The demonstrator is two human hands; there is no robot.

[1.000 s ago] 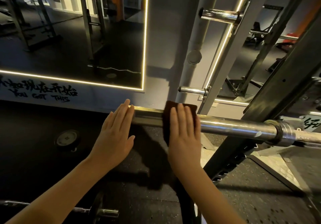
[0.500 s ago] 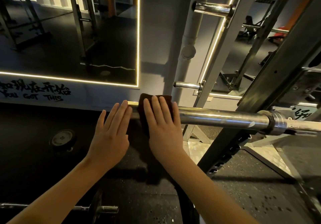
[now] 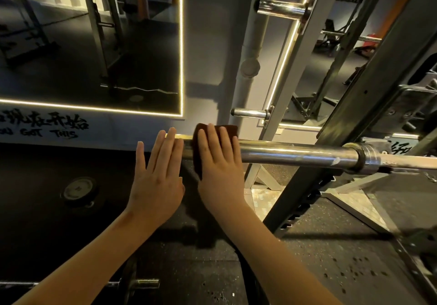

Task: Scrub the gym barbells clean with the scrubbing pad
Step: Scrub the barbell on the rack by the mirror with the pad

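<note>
Midway, seemingly: scrubbing pad (image 3: 228, 129) is pressed onto the barbell (image 3: 295, 154) near its left end by the right hand (image 3: 220, 165); left hand (image 3: 157, 179) is laid alongside, both fingers straight. Stretch toward the collar is judged left to do.

At nine o'clock, black brush lettering (image 3: 47, 133) is running along the grey wall (image 3: 123, 130) under the lit mirror (image 3: 94, 44), reading "OU GOT THIS", with its first letter cut by the frame edge. Just above it, Chinese characters (image 3: 66, 122) are ending in "在开始". At three o'clock, behind the barbell (image 3: 295, 154), a painted character (image 3: 402, 149) is showing, too hidden to read.
</note>
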